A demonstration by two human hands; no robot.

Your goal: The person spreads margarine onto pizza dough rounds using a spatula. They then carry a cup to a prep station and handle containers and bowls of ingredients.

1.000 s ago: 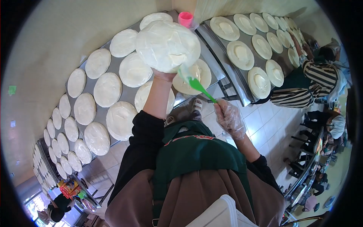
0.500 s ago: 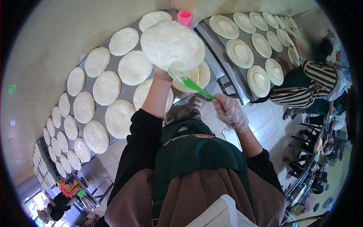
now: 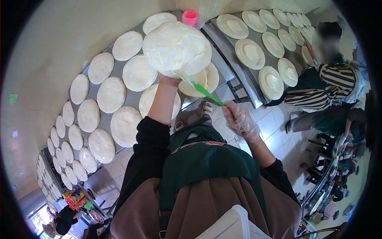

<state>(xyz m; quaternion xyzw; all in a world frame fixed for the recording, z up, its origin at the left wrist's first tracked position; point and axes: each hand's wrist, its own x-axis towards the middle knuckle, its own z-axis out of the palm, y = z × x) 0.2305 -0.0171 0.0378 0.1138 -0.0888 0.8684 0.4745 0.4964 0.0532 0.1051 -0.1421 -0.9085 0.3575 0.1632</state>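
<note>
A round plate covered in white cream [image 3: 177, 47] is held up over the table by my left hand [image 3: 170, 79], whose fingers are mostly hidden beneath it. In a clear plastic glove, my right hand [image 3: 240, 121] is closed round the handle of a green spatula [image 3: 207, 94]. The spatula's cream-smeared tip touches the plate's lower edge. Several more cream-covered plates [image 3: 111, 95] lie in rows on the grey table [image 3: 133, 91] to the left. Just behind the raised plate, another cream-topped plate [image 3: 213, 75] is partly covered.
A pink cup [image 3: 190, 18] stands at the table's back corner. On the right, a second table [image 3: 254, 75] bears several creamed plates, with a person in a striped top [image 3: 338, 77] beside it. Other people and a long table are at the far right. A white container [image 3: 229, 225] is below my apron.
The raised plate has shifted left since half a second ago, and the spatula tip is still at its lower edge. At the right, the striped-top person's head has come up and another person stands nearer.
</note>
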